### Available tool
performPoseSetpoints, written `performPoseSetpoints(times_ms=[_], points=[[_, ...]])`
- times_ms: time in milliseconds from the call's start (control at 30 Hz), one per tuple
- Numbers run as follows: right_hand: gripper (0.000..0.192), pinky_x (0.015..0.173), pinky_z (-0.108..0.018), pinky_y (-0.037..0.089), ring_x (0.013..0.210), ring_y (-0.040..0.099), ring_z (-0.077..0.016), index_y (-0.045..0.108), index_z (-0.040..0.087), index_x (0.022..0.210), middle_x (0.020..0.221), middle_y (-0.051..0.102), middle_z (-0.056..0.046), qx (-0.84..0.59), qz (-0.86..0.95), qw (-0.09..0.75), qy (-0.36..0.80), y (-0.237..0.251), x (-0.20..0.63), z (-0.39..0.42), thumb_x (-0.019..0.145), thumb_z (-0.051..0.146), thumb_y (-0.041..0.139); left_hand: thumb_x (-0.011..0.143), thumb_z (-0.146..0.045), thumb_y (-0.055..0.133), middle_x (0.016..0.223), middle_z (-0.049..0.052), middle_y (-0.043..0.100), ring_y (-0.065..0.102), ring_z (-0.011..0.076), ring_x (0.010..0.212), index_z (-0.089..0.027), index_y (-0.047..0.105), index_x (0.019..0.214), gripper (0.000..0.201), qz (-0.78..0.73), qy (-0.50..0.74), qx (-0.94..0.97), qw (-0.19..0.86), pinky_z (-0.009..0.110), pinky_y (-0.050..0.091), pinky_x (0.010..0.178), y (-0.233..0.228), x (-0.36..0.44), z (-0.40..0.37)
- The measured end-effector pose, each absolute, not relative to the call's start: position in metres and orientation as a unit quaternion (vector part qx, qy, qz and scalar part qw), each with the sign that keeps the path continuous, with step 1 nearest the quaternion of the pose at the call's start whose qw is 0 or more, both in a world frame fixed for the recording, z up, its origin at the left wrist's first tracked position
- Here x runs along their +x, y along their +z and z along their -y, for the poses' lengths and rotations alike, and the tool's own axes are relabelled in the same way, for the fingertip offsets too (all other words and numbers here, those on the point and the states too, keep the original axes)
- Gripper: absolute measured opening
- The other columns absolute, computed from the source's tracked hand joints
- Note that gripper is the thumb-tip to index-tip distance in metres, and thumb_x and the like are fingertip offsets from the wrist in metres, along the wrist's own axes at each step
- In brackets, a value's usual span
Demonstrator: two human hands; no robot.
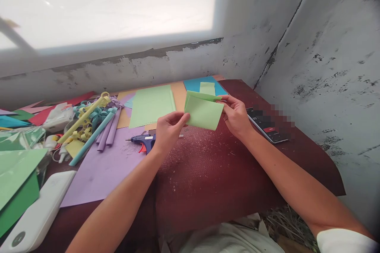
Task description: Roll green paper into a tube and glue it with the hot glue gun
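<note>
Where the two hands meet above the dark red table (225, 174), I see a folded piece of light green paper (204, 111) held up off the surface, its upper flap bent over toward the wall. My left hand (168, 129) pinches the paper's lower left corner between thumb and fingertips, the other fingers curled in. My right hand (236, 115) grips the right edge, thumb on the near face and fingers wrapped behind, so both hands are closed on the same sheet.

Just beyond the paper, a larger light green sheet (152, 105) lies flat on the table, overlapping an orange sheet (179, 94). Behind those sits a blue sheet (193, 84) with a small green scrap (207, 87) on it. Just under and to the left of my left hand lies a blue glue gun (144, 140), resting at the edge of a wide purple sheet (101, 170).

Right of my right hand, a phone (267, 127) lies flat on the table, its screen partly blurred. Farther left I see rolled paper tubes (97, 130) in purple, teal and yellow, well apart from the hands. At the near left edge lie a white oblong device (38, 213) and a stack of green paper (16, 182).
</note>
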State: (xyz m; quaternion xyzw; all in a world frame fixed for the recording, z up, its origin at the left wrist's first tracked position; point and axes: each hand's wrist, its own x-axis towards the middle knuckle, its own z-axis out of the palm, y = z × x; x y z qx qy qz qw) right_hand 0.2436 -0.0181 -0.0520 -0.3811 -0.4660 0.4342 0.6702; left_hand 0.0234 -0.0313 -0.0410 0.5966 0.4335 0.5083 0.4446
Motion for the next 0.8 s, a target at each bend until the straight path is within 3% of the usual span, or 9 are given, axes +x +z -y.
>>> performPoseSetpoints(times_ms=[100, 333, 500, 600, 700, 800], points=[[0.024, 0.074, -0.036, 0.063, 0.086, 0.076, -0.0203, 0.071, 0.026, 0.091, 0.088, 0.079, -0.001, -0.379, 0.477, 0.657, 0.443, -0.0514, 0.2437, 0.0198, 0.076, 0.043, 0.081, 0.08, -0.052, 0.08, 0.081, 0.003, 0.076, 0.07, 0.0165, 0.075, -0.019, 0.071, 0.094, 0.037, -0.427, 0.516, 0.59, 0.451, 0.029, 0.06, 0.072, -0.0397, 0.0237, 0.0319], [0.024, 0.073, -0.037, 0.063, 0.089, 0.075, -0.022, 0.071, 0.026, 0.088, 0.086, 0.078, -0.002, -0.373, 0.487, 0.639, 0.464, -0.0501, 0.2438, 0.0227, 0.076, 0.046, 0.08, 0.083, -0.049, 0.076, 0.077, 0.002, 0.069, 0.062, 0.0129, 0.066, -0.018, 0.068, 0.08, 0.032, -0.451, 0.52, 0.616, 0.383, 0.023, 0.045, 0.056, -0.0388, 0.0231, 0.0316], [0.027, 0.073, -0.036, 0.063, 0.09, 0.075, -0.0221, 0.072, 0.027, 0.088, 0.089, 0.079, -0.002, -0.368, 0.488, 0.631, 0.478, -0.0487, 0.2425, 0.0243, 0.073, 0.046, 0.082, 0.083, -0.047, 0.077, 0.07, 0.001, 0.066, 0.058, 0.0116, 0.064, -0.018, 0.065, 0.073, 0.033, -0.457, 0.521, 0.624, 0.362, 0.023, 0.044, 0.058, -0.0373, 0.0223, 0.0327], [0.029, 0.074, -0.036, 0.063, 0.092, 0.075, -0.0222, 0.072, 0.026, 0.089, 0.091, 0.079, -0.002, -0.37, 0.498, 0.622, 0.478, -0.049, 0.2418, 0.0244, 0.073, 0.048, 0.083, 0.081, -0.044, 0.08, 0.067, -0.002, 0.064, 0.054, 0.0098, 0.059, -0.019, 0.066, 0.091, 0.03, -0.451, 0.529, 0.608, 0.384, 0.022, 0.041, 0.056, -0.0362, 0.0215, 0.0325], [0.03, 0.075, -0.036, 0.063, 0.091, 0.075, -0.022, 0.073, 0.025, 0.089, 0.09, 0.079, -0.002, -0.368, 0.502, 0.621, 0.477, -0.0502, 0.2419, 0.0235, 0.073, 0.049, 0.084, 0.079, -0.042, 0.081, 0.073, -0.001, 0.07, 0.056, 0.0102, 0.06, -0.019, 0.068, 0.112, 0.042, -0.442, 0.51, 0.596, 0.436, 0.023, 0.042, 0.055, -0.037, 0.0202, 0.0297], [0.029, 0.074, -0.036, 0.063, 0.087, 0.075, -0.0213, 0.074, 0.026, 0.089, 0.087, 0.079, -0.002, -0.375, 0.496, 0.625, 0.473, -0.0518, 0.243, 0.0221, 0.073, 0.048, 0.084, 0.078, -0.043, 0.081, 0.084, 0.004, 0.075, 0.064, 0.0129, 0.069, -0.017, 0.074, 0.101, 0.035, -0.435, 0.502, 0.592, 0.456, 0.025, 0.048, 0.062, -0.0404, 0.0196, 0.0261]])
